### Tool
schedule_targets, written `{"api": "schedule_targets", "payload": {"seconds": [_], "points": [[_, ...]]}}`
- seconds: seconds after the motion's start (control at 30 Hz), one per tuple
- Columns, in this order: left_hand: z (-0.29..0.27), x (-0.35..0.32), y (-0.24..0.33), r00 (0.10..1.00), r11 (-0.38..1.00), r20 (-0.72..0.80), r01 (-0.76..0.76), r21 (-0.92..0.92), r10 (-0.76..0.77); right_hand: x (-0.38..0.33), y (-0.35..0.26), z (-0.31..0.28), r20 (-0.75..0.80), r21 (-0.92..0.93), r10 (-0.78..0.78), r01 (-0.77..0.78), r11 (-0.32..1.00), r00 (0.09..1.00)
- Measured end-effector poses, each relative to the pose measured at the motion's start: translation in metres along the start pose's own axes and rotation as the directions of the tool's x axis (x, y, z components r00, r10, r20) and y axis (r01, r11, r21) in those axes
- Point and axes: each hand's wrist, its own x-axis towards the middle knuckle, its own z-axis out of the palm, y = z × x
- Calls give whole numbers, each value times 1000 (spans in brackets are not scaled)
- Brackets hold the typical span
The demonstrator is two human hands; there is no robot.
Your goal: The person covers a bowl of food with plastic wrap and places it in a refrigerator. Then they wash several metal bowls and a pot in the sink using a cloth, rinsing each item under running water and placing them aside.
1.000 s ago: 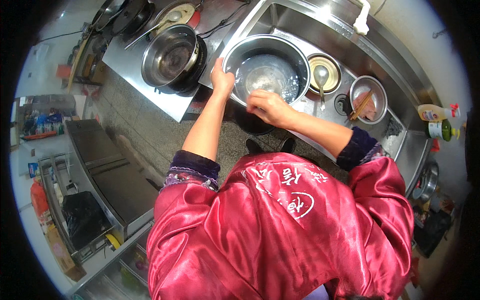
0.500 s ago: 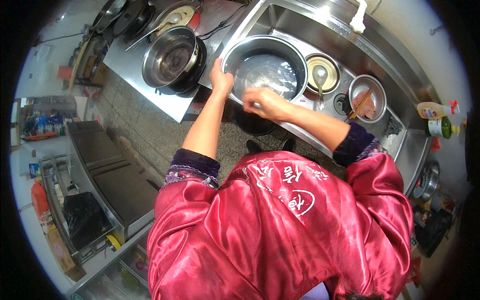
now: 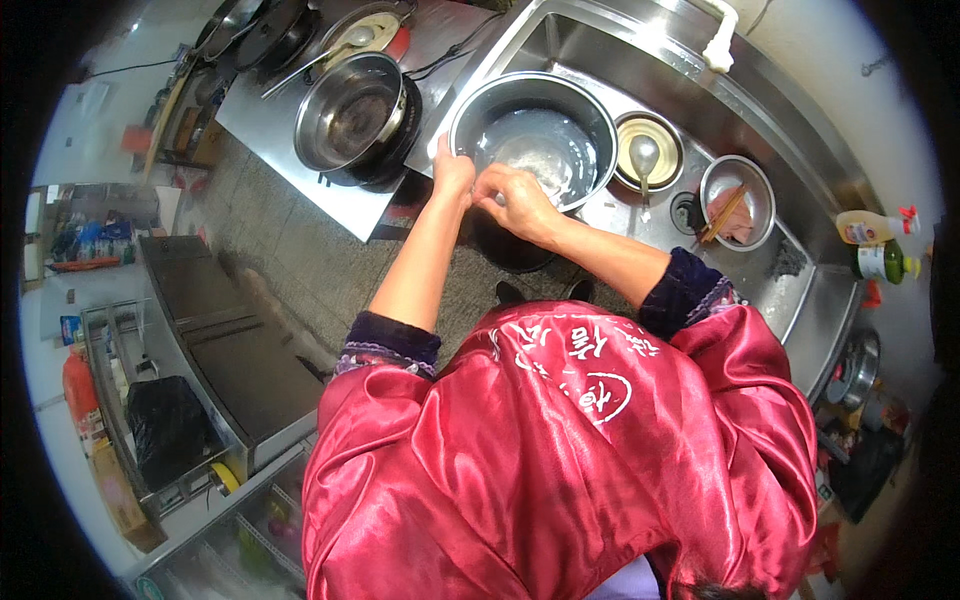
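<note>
A large round metal pot [image 3: 606, 120] with clear, rippling water [image 3: 540, 145] in it stands at the near left edge of the steel sink. My left hand [image 3: 453, 173] grips its near left rim, thumb up along the outer wall. Close beside it, at the near rim, my right hand [image 3: 517, 204] is closed with bent fingertips. Whatever it may hold is hidden by the fingers. The two hands almost touch.
Right of the pot are a cream-coloured bowl [image 3: 628, 168] with a ladle [image 3: 644, 158], then a metal bowl [image 3: 767, 215] holding raw meat and chopsticks. An empty-looking steel pot [image 3: 318, 147] stands on the left counter. A white faucet [image 3: 719, 50] hangs over the sink.
My right hand has moved left along the near rim to beside my left hand. The left hand keeps its hold on the pot. The view has shifted slightly.
</note>
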Motion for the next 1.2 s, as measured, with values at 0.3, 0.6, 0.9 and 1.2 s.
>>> {"api": "schedule_targets", "payload": {"seconds": [0.3, 0.6, 0.9, 1.2], "points": [[-6, 3, -17, 993, 971, -75, -69, 227, 88, -29, 3, -79, 373, -81, -49, 85, 993, 926], [-7, 15, -24, 995, 946, -58, -57, 318, 79, -14, 11, -21, 159, -43, -170, 178, 983, 973], [3, -11, 16, 986, 976, -88, -120, 184, 138, 19, 41, -183, 737, -393, 423, -176, 903, 527], [29, -41, 100, 791, 684, 17, -539, 491, 611, 43, 134, -87, 333, -924, -154, 355, 141, 930]]}}
